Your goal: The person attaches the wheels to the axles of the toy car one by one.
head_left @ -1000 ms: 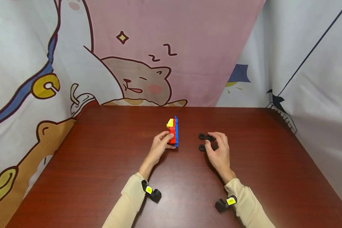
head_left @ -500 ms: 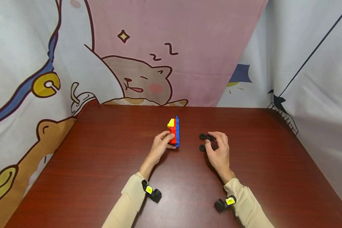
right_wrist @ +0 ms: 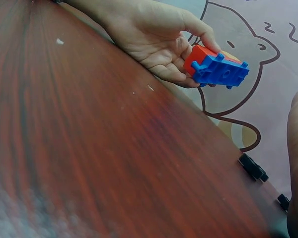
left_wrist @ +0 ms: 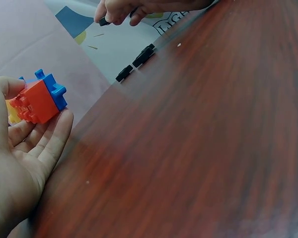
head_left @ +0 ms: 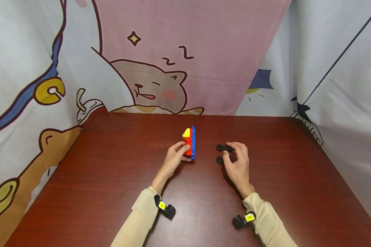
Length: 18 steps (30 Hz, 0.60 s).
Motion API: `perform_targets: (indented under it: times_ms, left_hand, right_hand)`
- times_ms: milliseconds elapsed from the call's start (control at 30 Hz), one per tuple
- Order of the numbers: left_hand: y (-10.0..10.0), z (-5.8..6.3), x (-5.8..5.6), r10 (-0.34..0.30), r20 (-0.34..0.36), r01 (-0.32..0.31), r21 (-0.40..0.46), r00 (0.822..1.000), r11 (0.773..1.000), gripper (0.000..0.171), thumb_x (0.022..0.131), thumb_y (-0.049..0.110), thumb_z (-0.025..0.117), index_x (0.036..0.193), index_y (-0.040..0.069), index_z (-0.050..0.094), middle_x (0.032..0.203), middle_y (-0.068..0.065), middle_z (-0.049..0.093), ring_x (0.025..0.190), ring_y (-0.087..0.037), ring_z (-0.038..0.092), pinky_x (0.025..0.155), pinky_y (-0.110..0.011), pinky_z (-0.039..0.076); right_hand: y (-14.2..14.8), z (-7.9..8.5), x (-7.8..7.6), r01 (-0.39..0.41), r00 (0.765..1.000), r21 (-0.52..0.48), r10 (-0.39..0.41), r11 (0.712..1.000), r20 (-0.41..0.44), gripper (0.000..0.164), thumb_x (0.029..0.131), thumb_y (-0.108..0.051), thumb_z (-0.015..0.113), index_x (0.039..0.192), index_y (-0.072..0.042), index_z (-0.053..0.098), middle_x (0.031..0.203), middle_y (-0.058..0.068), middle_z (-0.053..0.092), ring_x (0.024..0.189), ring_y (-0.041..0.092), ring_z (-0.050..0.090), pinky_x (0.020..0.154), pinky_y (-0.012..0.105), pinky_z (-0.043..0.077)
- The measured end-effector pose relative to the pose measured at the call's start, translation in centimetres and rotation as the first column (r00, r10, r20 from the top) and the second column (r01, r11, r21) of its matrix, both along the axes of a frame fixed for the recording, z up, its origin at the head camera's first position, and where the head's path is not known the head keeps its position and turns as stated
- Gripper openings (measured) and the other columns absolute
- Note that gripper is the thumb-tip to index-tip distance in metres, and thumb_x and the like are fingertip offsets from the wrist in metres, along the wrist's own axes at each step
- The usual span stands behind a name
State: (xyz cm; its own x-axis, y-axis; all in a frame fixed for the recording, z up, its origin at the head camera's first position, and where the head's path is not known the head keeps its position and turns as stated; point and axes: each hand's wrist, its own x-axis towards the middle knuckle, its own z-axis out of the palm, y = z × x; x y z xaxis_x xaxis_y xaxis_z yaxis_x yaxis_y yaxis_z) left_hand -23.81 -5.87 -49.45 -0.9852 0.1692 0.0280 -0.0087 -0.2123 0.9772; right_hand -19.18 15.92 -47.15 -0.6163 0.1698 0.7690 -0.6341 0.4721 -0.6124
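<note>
A toy car body built of blocks, red and yellow with a blue base, is gripped in my left hand. The thumb lies on the red side in the head view. Small pegs stick out of the blue base, which faces right, toward my other hand. My right hand pinches a small black toy wheel between thumb and fingers, partly hidden by them. In the left wrist view this wheel shows at the fingertips. Two more black wheels lie on the table just left of that hand.
The brown wooden table carries both forearms' shadows. A printed cloth with cartoon animals hangs behind its back edge and at the sides. Each sleeve cuff bears a black wrist camera.
The toy car body in my left hand has shifted slightly to the right. My right hand stays almost still, pinching the wheel.
</note>
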Motion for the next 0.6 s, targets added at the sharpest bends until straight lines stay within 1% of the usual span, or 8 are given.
perform_targets:
  times_ms: [367, 600]
  left_hand:
    - [-0.09, 0.21, -0.01, 0.004, -0.001, -0.004, -0.013, 1.0, 1.0, 0.032, 0.099, 0.01, 0.058, 0.123, -0.011, 0.056, 0.095, -0.004, 0.062, 0.074, -0.013, 0.064, 0.067, -0.036, 0.062]
    - [0.08, 0.22, 0.09, 0.001, 0.008, -0.001, -0.005, 1.0, 1.0, 0.031, 0.098, 0.01, 0.058, 0.122, -0.011, 0.056, 0.093, -0.002, 0.062, 0.072, -0.012, 0.064, 0.066, -0.033, 0.062]
  right_hand:
    - [-0.17, 0.15, -0.06, -0.002, 1.0, 0.0, 0.002, 1.0, 0.001, 0.035, 0.074, 0.024, 0.063, 0.107, 0.014, 0.066, 0.102, 0.035, 0.057, 0.094, 0.042, 0.05, 0.084, 0.01, 0.038]
    - [-0.74, 0.13, 0.08, -0.009, 1.0, 0.005, 0.009, 1.0, 0.005, 0.034, 0.076, 0.023, 0.063, 0.108, 0.013, 0.065, 0.103, 0.034, 0.057, 0.095, 0.041, 0.05, 0.084, 0.012, 0.038]
